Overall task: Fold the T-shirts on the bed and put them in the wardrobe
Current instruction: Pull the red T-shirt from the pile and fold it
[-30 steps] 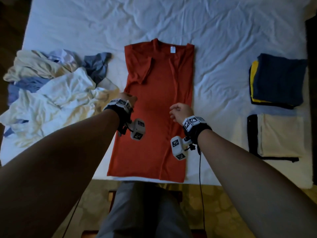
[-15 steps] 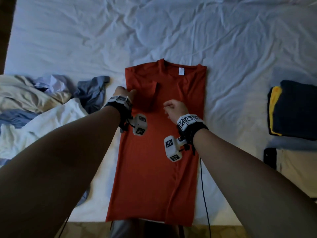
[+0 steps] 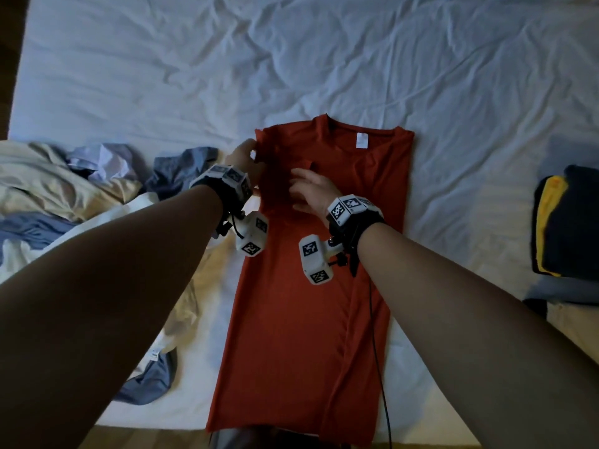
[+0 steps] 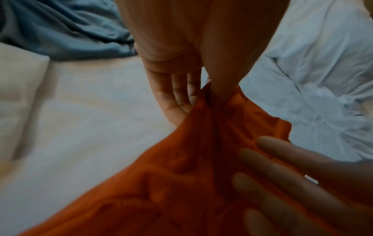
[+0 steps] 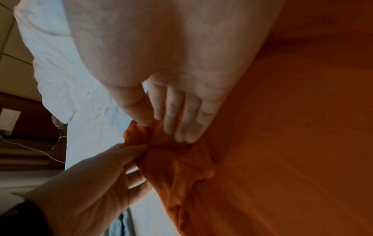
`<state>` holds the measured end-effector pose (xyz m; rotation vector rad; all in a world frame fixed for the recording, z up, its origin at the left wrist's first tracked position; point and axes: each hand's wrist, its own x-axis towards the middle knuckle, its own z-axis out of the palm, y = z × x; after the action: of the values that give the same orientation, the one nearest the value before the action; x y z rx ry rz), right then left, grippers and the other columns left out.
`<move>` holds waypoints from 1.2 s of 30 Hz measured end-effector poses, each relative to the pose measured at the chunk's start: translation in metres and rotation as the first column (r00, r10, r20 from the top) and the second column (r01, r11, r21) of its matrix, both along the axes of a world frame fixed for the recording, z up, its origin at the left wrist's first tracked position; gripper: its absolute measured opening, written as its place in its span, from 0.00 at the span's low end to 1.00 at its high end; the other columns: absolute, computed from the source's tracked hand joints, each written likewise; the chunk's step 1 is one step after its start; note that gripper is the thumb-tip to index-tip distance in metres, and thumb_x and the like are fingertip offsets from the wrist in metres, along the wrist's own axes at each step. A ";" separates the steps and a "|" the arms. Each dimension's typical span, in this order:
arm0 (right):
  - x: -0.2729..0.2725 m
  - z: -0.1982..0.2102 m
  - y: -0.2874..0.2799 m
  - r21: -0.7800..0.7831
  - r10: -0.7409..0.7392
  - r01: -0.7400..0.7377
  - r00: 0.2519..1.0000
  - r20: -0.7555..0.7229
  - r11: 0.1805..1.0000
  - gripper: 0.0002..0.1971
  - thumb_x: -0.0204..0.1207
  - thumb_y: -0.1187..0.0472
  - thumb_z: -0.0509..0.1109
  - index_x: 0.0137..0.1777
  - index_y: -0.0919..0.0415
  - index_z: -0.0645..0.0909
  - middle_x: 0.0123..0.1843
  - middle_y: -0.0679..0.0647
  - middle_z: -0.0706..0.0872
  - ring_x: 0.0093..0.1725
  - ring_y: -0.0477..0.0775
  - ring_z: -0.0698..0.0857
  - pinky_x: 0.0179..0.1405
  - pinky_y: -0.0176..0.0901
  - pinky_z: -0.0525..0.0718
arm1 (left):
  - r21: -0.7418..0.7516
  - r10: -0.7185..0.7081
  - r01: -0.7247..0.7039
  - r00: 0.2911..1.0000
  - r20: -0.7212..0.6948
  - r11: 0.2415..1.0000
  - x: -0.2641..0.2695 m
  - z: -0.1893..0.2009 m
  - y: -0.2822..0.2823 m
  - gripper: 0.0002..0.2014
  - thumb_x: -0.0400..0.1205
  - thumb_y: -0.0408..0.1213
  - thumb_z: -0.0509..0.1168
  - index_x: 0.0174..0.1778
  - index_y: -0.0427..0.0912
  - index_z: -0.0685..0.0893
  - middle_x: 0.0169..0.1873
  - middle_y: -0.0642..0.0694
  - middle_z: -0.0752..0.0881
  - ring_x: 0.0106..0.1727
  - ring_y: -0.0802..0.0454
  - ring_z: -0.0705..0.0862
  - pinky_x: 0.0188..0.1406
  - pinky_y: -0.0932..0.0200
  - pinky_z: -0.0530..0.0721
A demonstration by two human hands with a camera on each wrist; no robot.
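An orange-red T-shirt (image 3: 324,254) lies lengthwise on the white bed (image 3: 291,59), sides folded in, collar away from me. My left hand (image 3: 246,160) pinches the shirt's upper left shoulder corner between thumb and fingers (image 4: 220,89); the cloth (image 4: 201,159) bunches there. My right hand (image 3: 311,189) lies with straight fingers on the folded sleeve beside it, its fingertips (image 5: 181,132) pressing the orange fabric (image 5: 282,143). In the right wrist view the left hand (image 5: 121,158) shows gripping the corner.
A heap of unfolded cream, white and blue shirts (image 3: 81,196) lies left of the orange one. Folded stacks sit at the right edge: a dark blue and yellow pile (image 3: 570,222) and a cream one (image 3: 570,322) below it. Wrinkled sheet stretches beyond the collar.
Both hands have moved up the shirt from its middle toward the collar. The left hand now pinches the shoulder corner, and the right hand has opened flat onto the sleeve.
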<state>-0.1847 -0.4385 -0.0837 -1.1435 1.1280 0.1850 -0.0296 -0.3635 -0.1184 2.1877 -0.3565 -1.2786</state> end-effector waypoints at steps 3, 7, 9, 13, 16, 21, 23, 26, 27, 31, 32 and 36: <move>-0.002 0.008 0.003 -0.011 0.047 -0.047 0.998 -0.045 0.999 0.39 0.66 0.57 0.74 0.79 0.43 0.69 0.73 0.50 0.79 0.67 0.53 0.80 0.65 0.57 0.84 | -0.094 0.004 -0.013 0.995 -0.095 0.995 -0.020 0.042 -0.009 0.14 0.83 0.29 0.62 0.61 0.50 0.78 0.46 0.37 0.85 0.44 0.39 0.89 0.36 0.39 0.90; -0.012 0.017 0.000 0.017 -0.048 0.049 0.998 -0.030 0.999 0.36 0.70 0.53 0.77 0.77 0.35 0.68 0.70 0.45 0.81 0.61 0.49 0.81 0.51 0.52 0.82 | -0.235 -0.108 0.044 0.958 -0.266 0.971 -0.042 0.065 -0.023 0.11 0.85 0.35 0.65 0.62 0.46 0.79 0.43 0.43 0.84 0.37 0.47 0.86 0.31 0.47 0.91; -0.018 0.019 -0.005 -0.036 -0.125 0.123 0.990 -0.060 0.992 0.26 0.76 0.50 0.73 0.74 0.41 0.74 0.66 0.48 0.85 0.61 0.53 0.83 0.55 0.58 0.84 | -0.241 -0.139 0.070 0.950 -0.281 0.968 -0.050 0.071 -0.030 0.09 0.85 0.43 0.64 0.60 0.47 0.81 0.43 0.47 0.84 0.35 0.52 0.85 0.34 0.51 0.91; -0.029 0.010 -0.017 -0.235 -0.276 0.227 0.939 -0.205 0.945 0.18 0.81 0.50 0.64 0.66 0.58 0.82 0.56 0.55 0.85 0.58 0.65 0.85 0.61 0.66 0.84 | -0.216 -0.072 0.010 0.957 -0.280 0.976 -0.052 0.065 -0.037 0.13 0.86 0.46 0.61 0.60 0.44 0.84 0.45 0.43 0.85 0.38 0.48 0.84 0.44 0.46 0.89; -0.034 0.007 -0.026 -0.312 -0.269 0.171 0.912 -0.309 0.935 0.23 0.83 0.47 0.58 0.68 0.61 0.80 0.63 0.61 0.83 0.63 0.68 0.82 0.68 0.61 0.78 | -0.154 0.015 -0.060 0.960 -0.280 0.986 -0.051 0.051 -0.033 0.13 0.86 0.46 0.60 0.60 0.45 0.82 0.44 0.43 0.86 0.39 0.46 0.85 0.46 0.46 0.88; -0.037 0.000 -0.045 -0.379 -0.145 -0.038 0.885 -0.442 0.925 0.26 0.86 0.44 0.50 0.71 0.61 0.77 0.72 0.63 0.79 0.69 0.67 0.79 0.67 0.51 0.72 | -0.056 0.096 -0.115 0.961 -0.259 0.992 -0.055 0.028 -0.029 0.11 0.87 0.42 0.59 0.60 0.44 0.81 0.39 0.44 0.86 0.36 0.47 0.85 0.41 0.49 0.87; -0.039 -0.003 -0.049 -0.383 -0.108 -0.093 0.874 -0.474 0.919 0.26 0.86 0.43 0.50 0.69 0.60 0.78 0.70 0.61 0.81 0.66 0.65 0.81 0.59 0.46 0.72 | -0.024 0.101 -0.110 0.964 -0.246 0.994 -0.057 0.021 -0.026 0.09 0.86 0.41 0.60 0.58 0.43 0.81 0.37 0.44 0.86 0.36 0.47 0.85 0.40 0.49 0.88; -0.040 -0.002 -0.048 -0.412 -0.113 -0.118 0.862 -0.495 0.904 0.23 0.86 0.44 0.53 0.64 0.60 0.81 0.63 0.59 0.85 0.60 0.64 0.84 0.49 0.43 0.71 | 0.026 0.116 -0.113 0.962 -0.246 0.993 -0.058 0.016 -0.019 0.06 0.86 0.37 0.60 0.51 0.42 0.81 0.36 0.43 0.86 0.35 0.48 0.85 0.39 0.49 0.89; -0.040 0.002 -0.045 -0.420 -0.124 -0.114 0.858 -0.498 0.900 0.22 0.85 0.45 0.55 0.61 0.61 0.82 0.60 0.59 0.86 0.57 0.64 0.85 0.47 0.43 0.71 | 0.040 0.123 -0.116 0.959 -0.255 0.992 -0.059 0.016 -0.016 0.06 0.86 0.36 0.60 0.48 0.41 0.81 0.37 0.42 0.87 0.34 0.48 0.85 0.38 0.49 0.89; -0.051 0.003 -0.028 -0.376 -0.108 -0.090 0.873 -0.475 0.922 0.14 0.78 0.52 0.60 0.36 0.59 0.79 0.40 0.57 0.85 0.36 0.61 0.84 0.36 0.46 0.79 | 0.090 0.123 -0.100 0.946 -0.301 0.991 -0.068 0.019 0.008 0.08 0.85 0.30 0.59 0.41 0.38 0.80 0.38 0.38 0.85 0.28 0.48 0.85 0.30 0.55 0.88; -0.057 -0.005 -0.024 -0.330 -0.110 -0.052 0.884 -0.454 0.943 0.14 0.75 0.52 0.61 0.35 0.59 0.80 0.38 0.56 0.87 0.37 0.62 0.87 0.40 0.51 0.86 | 0.101 0.094 -0.066 0.948 -0.303 0.993 -0.072 0.019 0.016 0.07 0.84 0.30 0.60 0.42 0.38 0.81 0.40 0.37 0.86 0.31 0.47 0.86 0.35 0.52 0.89; -0.085 -0.017 0.012 -0.111 -0.170 0.138 0.910 -0.378 0.984 0.12 0.75 0.54 0.62 0.40 0.61 0.82 0.41 0.57 0.88 0.48 0.62 0.89 0.58 0.62 0.87 | 0.138 0.037 0.007 0.948 -0.317 0.990 -0.094 0.024 0.056 0.06 0.82 0.33 0.63 0.41 0.39 0.83 0.41 0.37 0.87 0.39 0.43 0.86 0.45 0.48 0.89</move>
<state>-0.2699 -0.4264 -0.1008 -1.1114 1.5849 0.2505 -0.1233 -0.3073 -0.0941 2.0391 -0.1247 -1.6601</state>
